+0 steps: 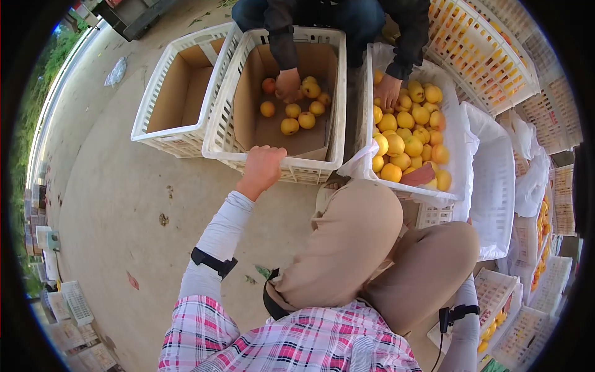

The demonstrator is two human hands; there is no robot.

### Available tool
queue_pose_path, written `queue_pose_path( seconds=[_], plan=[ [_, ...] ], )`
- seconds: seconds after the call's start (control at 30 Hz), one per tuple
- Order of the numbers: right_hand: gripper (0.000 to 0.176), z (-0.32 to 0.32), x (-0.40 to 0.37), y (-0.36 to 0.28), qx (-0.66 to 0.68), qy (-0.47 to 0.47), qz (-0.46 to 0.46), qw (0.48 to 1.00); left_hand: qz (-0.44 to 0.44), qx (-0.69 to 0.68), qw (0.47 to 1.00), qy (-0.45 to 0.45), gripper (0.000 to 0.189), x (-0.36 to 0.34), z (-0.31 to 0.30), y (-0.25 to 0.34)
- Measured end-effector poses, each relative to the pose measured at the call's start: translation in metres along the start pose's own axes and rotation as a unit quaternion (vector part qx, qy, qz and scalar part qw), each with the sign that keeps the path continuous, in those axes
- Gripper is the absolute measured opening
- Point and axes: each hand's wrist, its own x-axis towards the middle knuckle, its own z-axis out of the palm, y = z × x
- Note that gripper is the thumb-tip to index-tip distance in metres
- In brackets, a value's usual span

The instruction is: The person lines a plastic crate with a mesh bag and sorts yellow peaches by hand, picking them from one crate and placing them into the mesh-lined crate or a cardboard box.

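My left hand (263,168) is closed over the near rim of a white plastic crate (214,133), fingers curled on its edge. Brown cardboard lines this crate, and several yellow-orange fruits (289,126), resembling peaches, lie loose on its bottom. My right arm (462,316) reaches forward beside my right knee, which hides the hand. Another person's hand (288,85) is among the fruits in the lined crate. That person's other hand (388,92) touches the fruits (412,146) heaped in a second white crate with a plastic liner.
A cardboard-lined crate (141,121) stands at the left, without fruit showing inside. Right of the fruit crate is a crate with a white liner (493,186). More crates (483,56) holding fruit crowd the right side. A clear plastic scrap (116,72) lies on the concrete floor (124,204).
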Motion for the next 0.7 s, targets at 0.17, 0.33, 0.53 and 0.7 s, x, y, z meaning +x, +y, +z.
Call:
queue_pose_path(
  seconds=[0.17,0.33,0.53,0.7],
  plan=[
    [0.067,-0.001,-0.003,0.0,-0.012,-0.008,0.014,1.0,0.012,-0.022,1.0,-0.015,0.01,0.004,-0.005,-0.004],
    [0.066,-0.002,-0.003,0.009,-0.014,-0.014,0.022,1.0,-0.021,0.005,0.998,-0.052,0.014,0.006,-0.009,-0.002],
    [0.066,0.002,0.002,0.013,-0.009,-0.014,0.025,1.0,-0.002,-0.002,0.992,-0.123,0.025,-0.009,-0.035,-0.033],
    [0.065,0.018,0.013,0.011,0.015,0.009,0.018,1.0,-0.033,0.036,0.998,-0.049,0.038,-0.019,-0.055,-0.025]
  ],
)
